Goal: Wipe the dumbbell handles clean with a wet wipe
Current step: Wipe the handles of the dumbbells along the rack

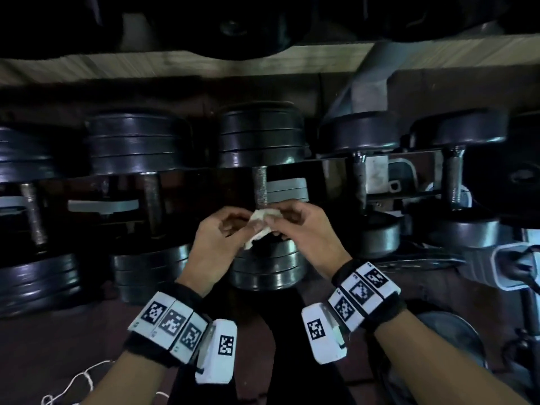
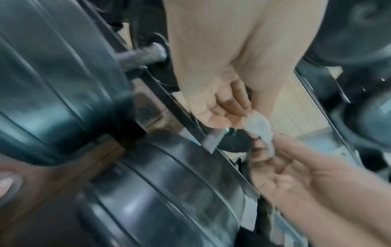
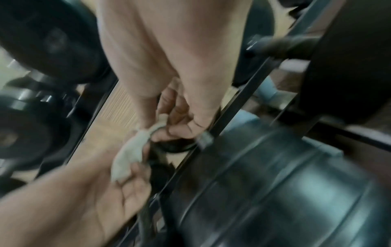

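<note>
Both my hands on the wet wipe [image 1: 261,226], which sits crumpled just in front of the near end of the centre dumbbell handle [image 1: 260,185]. My left hand [image 1: 217,238] pinches the wipe's left side, fingers curled toward the thumb. My right hand [image 1: 304,229] pinches the right side, fingertips bent in on it. The wipe is bunched between the two hands, one loose end hanging below. It is held just above the near plates [image 1: 267,267] of that same dumbbell; whether it touches the handle I cannot tell, the hands cover that spot.

Left wrist view: blurred, the wipe [image 2: 261,128] stretches as a twisted strip between the two hands' fingers. Right wrist view: also blurred, the wipe [image 3: 131,157] is white-grey, wadded, caught between both sets of fingertips.

The centre handle is knurled metal, running away from me into the far stack of black plates [image 1: 261,135]. More dumbbells lie to either side of it on the rack: one handle [image 1: 153,200] to its left, another [image 1: 359,182] to its right, further ones beyond. Wrist bands with black-and-white marker tags [image 1: 172,323] on both my forearms, nearer to me than the centre dumbbell. A white cord [image 1: 79,384] lies on the floor, well to the near left of it.
</note>
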`<action>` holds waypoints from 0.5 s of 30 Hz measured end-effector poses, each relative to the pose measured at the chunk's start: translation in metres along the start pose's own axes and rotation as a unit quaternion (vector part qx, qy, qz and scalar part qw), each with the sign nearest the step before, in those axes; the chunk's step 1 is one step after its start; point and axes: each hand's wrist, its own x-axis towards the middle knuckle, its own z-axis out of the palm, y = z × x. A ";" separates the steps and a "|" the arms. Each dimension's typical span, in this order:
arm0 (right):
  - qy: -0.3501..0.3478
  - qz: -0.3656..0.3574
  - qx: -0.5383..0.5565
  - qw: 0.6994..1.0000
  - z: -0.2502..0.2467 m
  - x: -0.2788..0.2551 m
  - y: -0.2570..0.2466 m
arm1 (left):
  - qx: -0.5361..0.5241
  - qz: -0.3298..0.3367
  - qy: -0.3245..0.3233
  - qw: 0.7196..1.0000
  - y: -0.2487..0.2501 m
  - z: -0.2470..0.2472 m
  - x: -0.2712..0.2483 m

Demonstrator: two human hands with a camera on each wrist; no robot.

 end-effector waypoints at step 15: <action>-0.018 -0.054 0.076 0.995 -0.031 -0.008 0.003 | -0.002 -0.030 0.053 0.998 -0.001 0.054 0.005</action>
